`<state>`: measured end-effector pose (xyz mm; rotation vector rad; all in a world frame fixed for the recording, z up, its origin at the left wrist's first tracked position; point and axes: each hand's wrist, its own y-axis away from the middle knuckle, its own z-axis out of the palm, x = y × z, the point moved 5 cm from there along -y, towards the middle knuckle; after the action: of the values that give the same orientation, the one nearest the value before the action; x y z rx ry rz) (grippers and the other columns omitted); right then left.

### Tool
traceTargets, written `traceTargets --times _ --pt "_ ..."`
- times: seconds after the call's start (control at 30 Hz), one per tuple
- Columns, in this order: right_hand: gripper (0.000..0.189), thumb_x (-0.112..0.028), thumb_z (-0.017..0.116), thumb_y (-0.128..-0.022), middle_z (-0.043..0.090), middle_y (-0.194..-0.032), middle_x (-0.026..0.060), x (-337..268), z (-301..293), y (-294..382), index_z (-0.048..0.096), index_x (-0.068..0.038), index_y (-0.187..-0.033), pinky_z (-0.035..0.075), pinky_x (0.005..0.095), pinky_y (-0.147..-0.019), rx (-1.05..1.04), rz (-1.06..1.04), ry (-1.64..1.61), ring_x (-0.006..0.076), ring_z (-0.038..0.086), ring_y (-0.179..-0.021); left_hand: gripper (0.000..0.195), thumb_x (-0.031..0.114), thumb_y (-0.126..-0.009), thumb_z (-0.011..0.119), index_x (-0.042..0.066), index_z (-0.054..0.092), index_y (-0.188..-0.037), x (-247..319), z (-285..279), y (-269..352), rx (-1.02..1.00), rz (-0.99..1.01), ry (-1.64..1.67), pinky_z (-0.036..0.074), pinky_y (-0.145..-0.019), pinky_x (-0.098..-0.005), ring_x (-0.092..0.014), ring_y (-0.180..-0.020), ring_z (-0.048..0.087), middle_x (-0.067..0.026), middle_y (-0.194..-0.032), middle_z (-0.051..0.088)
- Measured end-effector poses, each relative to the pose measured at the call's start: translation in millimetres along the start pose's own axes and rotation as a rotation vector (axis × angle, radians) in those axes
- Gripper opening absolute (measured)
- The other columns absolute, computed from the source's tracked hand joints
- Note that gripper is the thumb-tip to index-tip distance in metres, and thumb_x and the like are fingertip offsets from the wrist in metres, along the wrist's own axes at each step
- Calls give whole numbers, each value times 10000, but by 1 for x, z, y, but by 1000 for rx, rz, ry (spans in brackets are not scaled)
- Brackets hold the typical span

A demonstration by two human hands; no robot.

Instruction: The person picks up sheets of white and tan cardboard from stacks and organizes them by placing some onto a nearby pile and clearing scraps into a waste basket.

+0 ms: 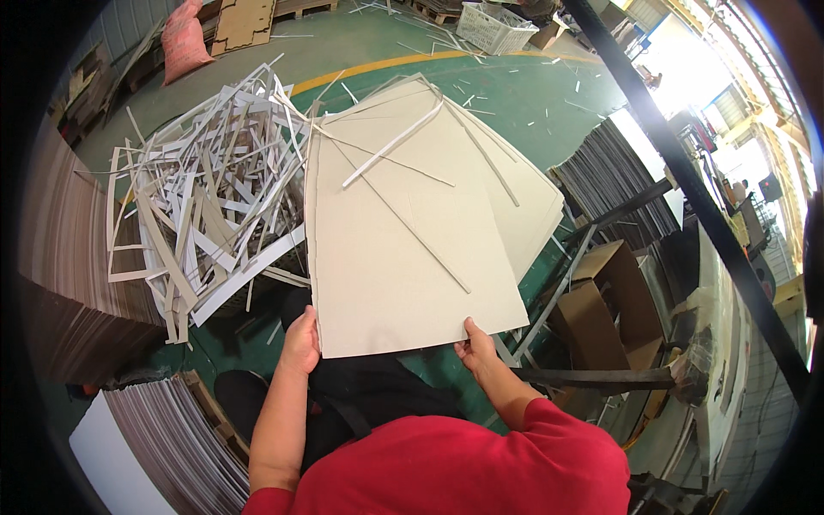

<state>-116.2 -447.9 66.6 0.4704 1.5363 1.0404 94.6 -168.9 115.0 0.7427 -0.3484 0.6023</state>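
Note:
A large beige cardboard sheet [399,277] lies before me, its near edge between my two hands. My left hand [302,341] grips its near left corner, thumb along the side edge. On the near edge, towards the right corner, my right hand [477,346] pinches the board with the thumb on top and the fingers beneath. More beige sheets [534,219] fan out under it to the right. Several thin offcut strips lie across the top sheet, among them a white strip [393,146] and a long narrow strip [418,238]. What supports the sheets is hidden.
To the left rises a tangled heap of cardboard offcuts [225,187]. Stacked boards stand at far left [71,232], lower left [174,438] and right [618,180]. An open cardboard box [599,315] and a dark metal bar [689,174] occupy the right side. Scraps litter the green floor [534,96].

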Motion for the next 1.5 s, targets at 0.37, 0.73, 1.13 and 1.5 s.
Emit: traceTargets --times 0.37,0.73,1.13,1.5 --pt "422 -380 406 -924 483 -1254 84 4 36 1 435 -110 -1246 364 450 -951 -442 -27 -305 288 463 -1136 360 144 -770 589 -79 545 -1048 -1 16 -17 232 303 -910 467 -738 -350 -258 -857 613 -175 -949 623" --pt "440 -106 458 -882 449 -1271 160 -152 105 168 358 23 -1290 334 445 -1011 -605 -526 -511 313 437 -1158 344 161 -831 589 -65 482 -1068 64 151 58 10 754 -814 446 -779 -304 -169 -877 560 -138 -966 596" --pt "246 -29 527 -836 547 -981 94 -50 184 287 488 45 -1067 462 339 -728 -634 -1418 372 159 539 -830 373 133 -850 536 -32 479 -1180 39 -31 87 5 453 0 455 -814 -289 -156 -931 568 -82 -1077 571" --pt "601 -53 553 -712 456 -1214 235 40 275 334 338 4 -1270 416 397 -904 -989 -1622 769 390 476 -1087 757 143 -783 613 32 175 -1391 80 36 198 -49 1054 -340 228 -1056 -360 -234 -1295 281 -107 -1409 258"
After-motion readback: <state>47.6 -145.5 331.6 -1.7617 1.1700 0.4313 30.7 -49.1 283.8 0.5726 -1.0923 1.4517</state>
